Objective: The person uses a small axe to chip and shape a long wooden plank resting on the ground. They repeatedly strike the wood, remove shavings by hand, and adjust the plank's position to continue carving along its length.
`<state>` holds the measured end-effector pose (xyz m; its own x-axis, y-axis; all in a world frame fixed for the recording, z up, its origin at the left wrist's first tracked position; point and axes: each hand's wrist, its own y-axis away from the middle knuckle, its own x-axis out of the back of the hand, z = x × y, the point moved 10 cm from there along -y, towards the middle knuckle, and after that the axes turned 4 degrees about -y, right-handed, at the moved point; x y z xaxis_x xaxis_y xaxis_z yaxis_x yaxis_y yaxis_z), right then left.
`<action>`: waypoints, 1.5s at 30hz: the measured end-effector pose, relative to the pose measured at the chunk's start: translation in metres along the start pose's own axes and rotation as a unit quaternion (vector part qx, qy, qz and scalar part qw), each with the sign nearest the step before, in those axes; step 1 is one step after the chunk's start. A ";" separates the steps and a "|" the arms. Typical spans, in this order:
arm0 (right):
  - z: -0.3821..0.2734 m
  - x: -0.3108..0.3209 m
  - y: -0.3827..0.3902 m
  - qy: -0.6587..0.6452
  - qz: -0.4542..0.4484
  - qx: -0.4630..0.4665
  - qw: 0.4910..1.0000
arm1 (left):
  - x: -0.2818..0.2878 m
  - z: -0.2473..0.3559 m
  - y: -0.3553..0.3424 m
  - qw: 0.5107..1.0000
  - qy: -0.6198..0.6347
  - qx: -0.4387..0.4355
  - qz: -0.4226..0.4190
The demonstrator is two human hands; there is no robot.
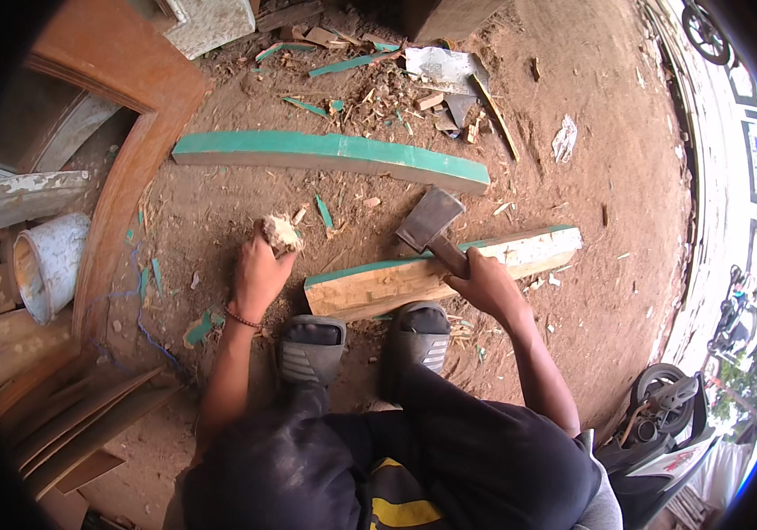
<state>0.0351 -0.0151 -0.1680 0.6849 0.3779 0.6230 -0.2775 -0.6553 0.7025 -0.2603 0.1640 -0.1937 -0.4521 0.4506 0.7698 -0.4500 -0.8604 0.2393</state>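
Note:
My left hand grips a short piece with a pale, splintered top, likely wood, held above the dirt left of the timber. My right hand is closed on the handle of a hatchet, whose dark metal head is over the far side of a split timber. This timber has green paint along its upper edge and raw pale wood facing me, and lies just beyond my sandalled feet. A second green-painted beam lies farther away, roughly parallel to it.
Wooden door frames, stacked boards and a white bucket line the left. Splinters, green scraps and a pale torn sheet litter the dirt ahead. A scooter stands at lower right, beside a pale ledge along the right edge.

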 end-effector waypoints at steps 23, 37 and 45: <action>-0.002 -0.074 0.017 -0.549 -0.251 -0.150 0.783 | -0.049 0.116 -0.045 0.755 0.620 0.077 -0.201; -0.029 0.070 -0.036 0.047 0.176 0.064 0.981 | -0.004 0.025 -0.030 0.990 0.023 0.078 -0.119; -0.111 0.067 -0.158 0.117 0.251 0.277 0.920 | -0.006 0.009 -0.013 0.999 -0.014 0.034 0.028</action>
<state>0.0499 0.1863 -0.1989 0.3826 0.0247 0.9236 -0.0880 -0.9941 0.0630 -0.2451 0.1700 -0.1966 -0.4529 0.3952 0.7992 -0.3707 -0.8987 0.2343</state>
